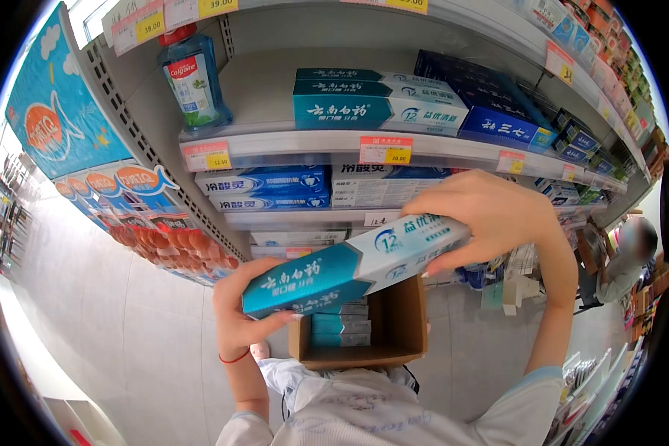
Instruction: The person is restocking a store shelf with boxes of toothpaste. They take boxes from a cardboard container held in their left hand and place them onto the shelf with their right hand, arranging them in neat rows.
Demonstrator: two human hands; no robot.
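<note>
A teal and white toothpaste box (334,267) is held by both ends above the carton. My left hand (245,306) grips its teal end, and my right hand (479,217) grips its white end, which is tilted higher. Below, an open cardboard carton (398,326) holds several toothpaste boxes (341,329) of similar teal and white along its left side. In front of me, a shelf (262,131) carries a stack of matching toothpaste boxes (343,111) set near its front edge.
Left of the stack stands a Colgate mouthwash bottle (192,83); to its right lie dark blue toothpaste boxes (502,125). Blue and white boxes (267,187) fill the shelf below. Hanging snack packs (173,234) line the left side. Another person (627,267) is at the far right.
</note>
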